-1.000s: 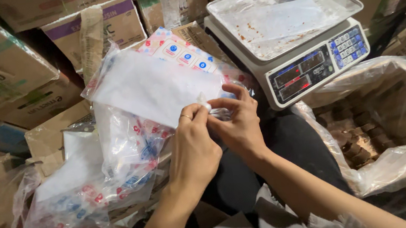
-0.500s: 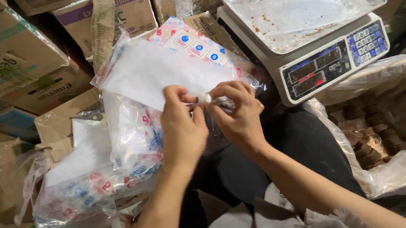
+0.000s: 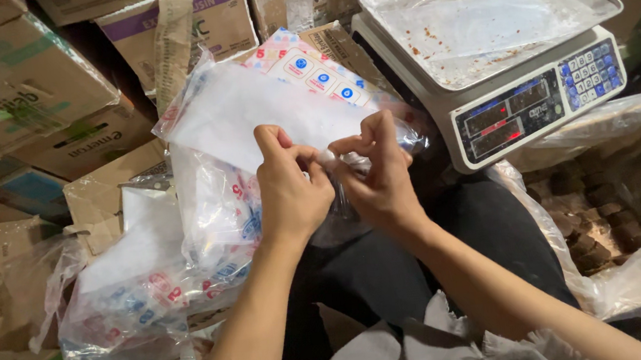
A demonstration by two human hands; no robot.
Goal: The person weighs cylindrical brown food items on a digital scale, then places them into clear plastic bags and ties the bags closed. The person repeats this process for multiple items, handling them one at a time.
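My left hand and my right hand meet over my lap, both pinching the gathered neck of a clear plastic bag full of white flat packets with red and blue print. The bag lies tilted up and away to the left of my hands. A small white twist of the bag's neck shows between my fingertips. Below the hands a bit of loose clear plastic hangs against my dark trousers.
A digital scale with a plastic-covered metal pan stands at the upper right. A heap of similar filled bags lies at the left. Cardboard boxes are stacked behind. A large clear sack of brown blocks sits at the right.
The view has shifted a little, and my hands have stayed together at the bag's neck, working it between the fingers. The bag remains in the same tilted pose.
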